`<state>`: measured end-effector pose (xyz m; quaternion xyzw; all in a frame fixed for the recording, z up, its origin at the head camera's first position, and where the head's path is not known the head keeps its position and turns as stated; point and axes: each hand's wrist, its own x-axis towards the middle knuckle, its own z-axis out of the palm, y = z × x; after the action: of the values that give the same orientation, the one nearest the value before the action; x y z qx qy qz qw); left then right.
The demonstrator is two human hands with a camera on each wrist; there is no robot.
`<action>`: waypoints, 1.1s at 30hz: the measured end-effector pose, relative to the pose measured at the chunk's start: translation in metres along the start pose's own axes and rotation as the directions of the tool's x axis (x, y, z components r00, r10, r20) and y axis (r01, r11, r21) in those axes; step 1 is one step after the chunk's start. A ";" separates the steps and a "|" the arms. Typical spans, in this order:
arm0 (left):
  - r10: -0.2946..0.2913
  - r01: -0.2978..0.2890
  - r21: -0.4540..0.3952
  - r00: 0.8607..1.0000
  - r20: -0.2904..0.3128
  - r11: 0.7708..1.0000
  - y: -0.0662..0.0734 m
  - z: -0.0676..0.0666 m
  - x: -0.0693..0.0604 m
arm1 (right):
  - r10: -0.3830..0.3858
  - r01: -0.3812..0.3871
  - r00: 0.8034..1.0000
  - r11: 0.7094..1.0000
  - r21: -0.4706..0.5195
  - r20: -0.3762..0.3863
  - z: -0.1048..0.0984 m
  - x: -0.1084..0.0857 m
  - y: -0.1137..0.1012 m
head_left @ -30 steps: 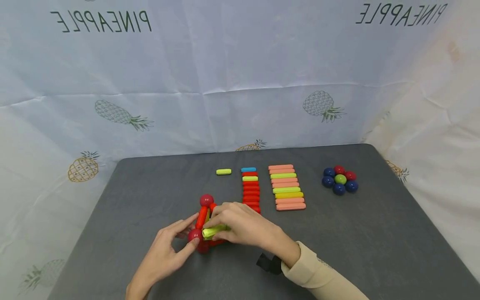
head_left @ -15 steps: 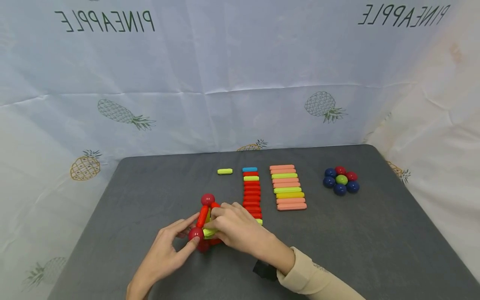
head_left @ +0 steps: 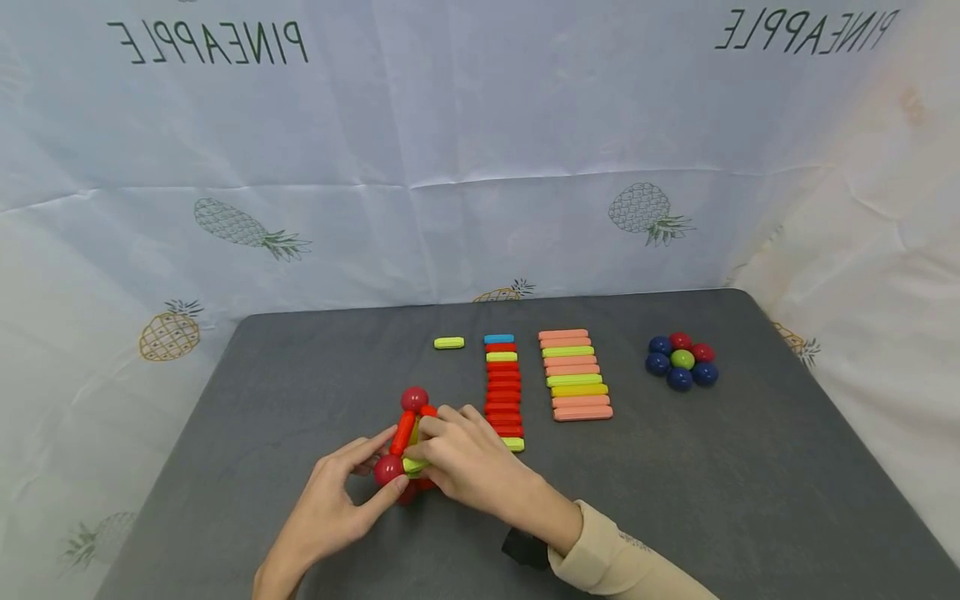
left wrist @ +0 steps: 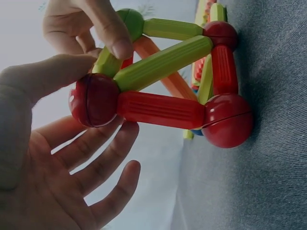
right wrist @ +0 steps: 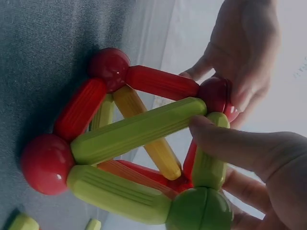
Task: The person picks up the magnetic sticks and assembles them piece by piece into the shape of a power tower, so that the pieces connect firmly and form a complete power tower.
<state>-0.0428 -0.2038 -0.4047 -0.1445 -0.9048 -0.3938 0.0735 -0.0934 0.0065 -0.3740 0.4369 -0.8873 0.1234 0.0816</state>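
A frame of magnetic rods and balls (head_left: 402, 435) stands on the dark table. My left hand (head_left: 330, 508) holds its upper red ball (left wrist: 93, 100) between thumb and fingertips. With thumb and fingers, my right hand (head_left: 476, 462) pinches a short yellow-green rod (right wrist: 211, 165) that runs between this red ball and a green ball (right wrist: 199, 213). The right thumb also touches the end of a long yellow-green rod (right wrist: 139, 129) that slants down to a lower red ball (right wrist: 47, 164). In the head view my right hand covers much of the frame.
Beyond my right hand lies a row of mostly red short rods (head_left: 502, 387). Right of it is a row of longer pink, green and yellow rods (head_left: 573, 360). One loose yellow-green rod (head_left: 449, 342) lies further back. Blue, red and green balls (head_left: 681, 360) cluster at the right.
The long yellow-green rod's end, earlier plainly visible in the right hand, now meets the red ball. The right hand shifted slightly, uncovering the red row's near end. The left thumb slid slightly right.
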 end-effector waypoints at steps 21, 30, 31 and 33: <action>-0.033 0.033 -0.024 0.999 0.009 0.999 0.001 -0.001 0.008 | 0.340 -0.191 0.919 0.826 0.531 -0.199 0.006 0.040 0.076; 0.059 -0.057 -0.058 0.998 0.019 0.997 0.000 0.005 0.009 | 0.388 -0.397 0.917 0.878 0.267 0.089 0.037 0.084 0.116; 0.064 -0.062 -0.064 0.998 0.021 0.996 -0.001 0.006 0.009 | 0.385 -0.407 0.913 0.887 0.221 0.134 0.040 0.086 0.117; 0.067 -0.065 -0.072 0.998 0.022 0.995 -0.001 0.006 0.009 | 0.376 -0.411 0.900 0.900 0.144 0.220 0.045 0.091 0.119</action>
<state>-0.0521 -0.1980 -0.4075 -0.1817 -0.8857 -0.4214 0.0701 -0.2447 -0.0057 -0.4118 0.2634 -0.9454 0.1787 -0.0699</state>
